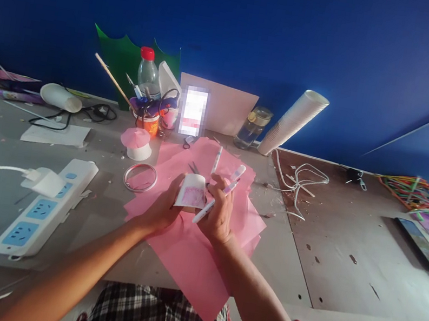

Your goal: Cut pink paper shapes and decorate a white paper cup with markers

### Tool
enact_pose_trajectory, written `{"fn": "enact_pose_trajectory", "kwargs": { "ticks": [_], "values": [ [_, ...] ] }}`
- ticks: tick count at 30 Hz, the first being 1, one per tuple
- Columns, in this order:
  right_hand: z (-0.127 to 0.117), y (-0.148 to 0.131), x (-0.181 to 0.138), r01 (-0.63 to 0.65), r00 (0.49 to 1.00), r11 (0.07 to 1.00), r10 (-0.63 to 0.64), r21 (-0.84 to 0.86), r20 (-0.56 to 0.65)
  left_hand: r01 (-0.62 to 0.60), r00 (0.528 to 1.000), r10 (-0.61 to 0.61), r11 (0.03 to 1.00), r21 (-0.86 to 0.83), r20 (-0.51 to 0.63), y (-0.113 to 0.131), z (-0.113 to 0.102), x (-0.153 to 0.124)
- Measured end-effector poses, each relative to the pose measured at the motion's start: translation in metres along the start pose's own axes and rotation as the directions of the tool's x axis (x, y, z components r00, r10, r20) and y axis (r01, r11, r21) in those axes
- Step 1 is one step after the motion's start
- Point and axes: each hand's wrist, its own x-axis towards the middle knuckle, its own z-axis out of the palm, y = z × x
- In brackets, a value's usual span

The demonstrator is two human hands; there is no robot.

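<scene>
My left hand [161, 209] grips a white paper cup [192, 191] turned upside down, with a pink patch on its side. My right hand [217, 213] is closed round a white and pink marker pen [218, 200], whose lower tip sits against the cup's rim. Both hands hover over several sheets of pink paper [198, 256] spread on the grey table [337, 263]. Another marker [217, 159] and a pair of scissors [194, 168] lie on the pink paper just beyond the hands.
A white power strip [44, 209] with a plugged charger lies at the left. A tape ring [140, 177], a pink-topped cup [137, 143], a pen holder [152, 112], a water bottle [148, 75], a glass jar [253, 127] and a leaning stack of paper cups [293, 121] stand behind. White cable [297, 182] and coloured sticks [414, 194] lie right.
</scene>
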Motion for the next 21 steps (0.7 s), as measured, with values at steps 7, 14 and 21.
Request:
{"fn": "enact_pose_trajectory", "kwargs": {
  "ticks": [7, 14, 21],
  "values": [
    [-0.013, 0.009, 0.002, -0.214, 0.972, 0.899, 0.157, 0.382, 0.175, 0.103, 0.992, -0.107, 0.992, -0.067, -0.064, -0.005, -0.001, -0.001],
    [-0.012, 0.007, -0.001, -0.417, 0.905, 0.787, 0.314, 0.455, 0.287, 0.053, 0.998, -0.054, 0.991, -0.122, -0.009, 0.001, 0.0, -0.003],
    [-0.012, 0.002, -0.003, -0.442, 0.877, 0.797, 0.288, 0.411, 0.386, 0.042, 0.999, -0.043, 0.999, -0.034, -0.009, 0.011, 0.001, -0.004]
  ]
}}
